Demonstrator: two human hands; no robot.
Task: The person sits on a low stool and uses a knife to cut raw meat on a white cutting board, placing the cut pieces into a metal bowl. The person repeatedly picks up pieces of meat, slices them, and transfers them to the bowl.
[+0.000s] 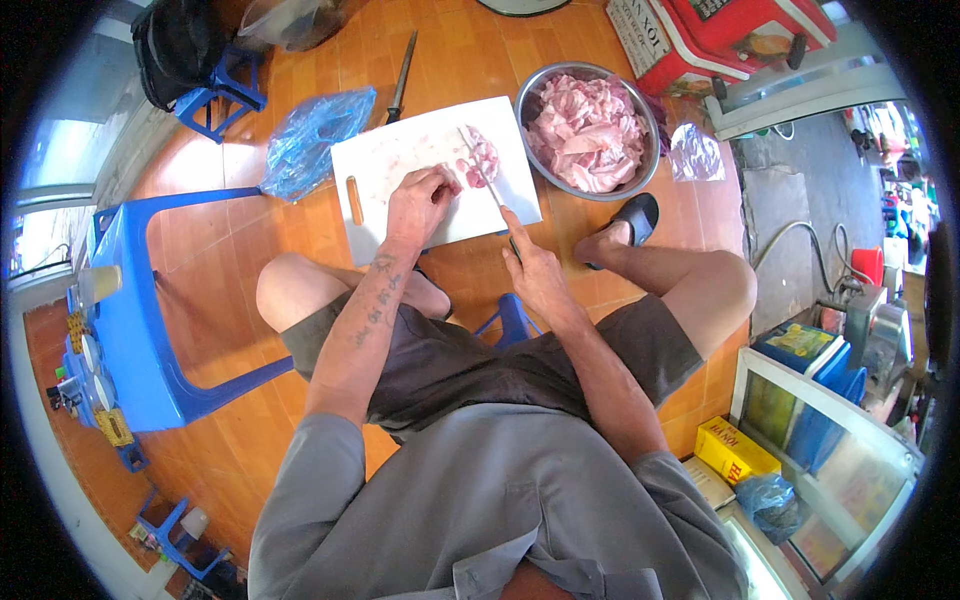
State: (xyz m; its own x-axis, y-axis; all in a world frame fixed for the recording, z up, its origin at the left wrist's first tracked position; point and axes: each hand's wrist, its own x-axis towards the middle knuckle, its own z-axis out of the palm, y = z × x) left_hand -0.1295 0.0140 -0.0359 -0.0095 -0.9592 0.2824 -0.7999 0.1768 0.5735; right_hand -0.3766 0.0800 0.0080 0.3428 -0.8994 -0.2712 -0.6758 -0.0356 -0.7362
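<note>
My right hand (536, 270) grips a knife (484, 171) by its handle, the index finger stretched along the top of the blade. The narrow blade lies over a white plastic cutting board (420, 142). Cut raw meat (486, 154) sits beside the blade, on the board's right part. My left hand (421, 204) is left of the blade, fingers bent down and bunched on a small pinkish bit of meat that they mostly hide. Just right of the board stands a metal bowl (523, 154) heaped with raw meat pieces (589, 135).
A sharpening steel (405, 75) and a blue plastic bag (315, 142) lie beyond the board. A blue plastic table (150, 315) stands left. Crumpled foil (697, 152) and a red cooler box (682, 52) are at right. My sandaled foot (637, 217) is near the bowl.
</note>
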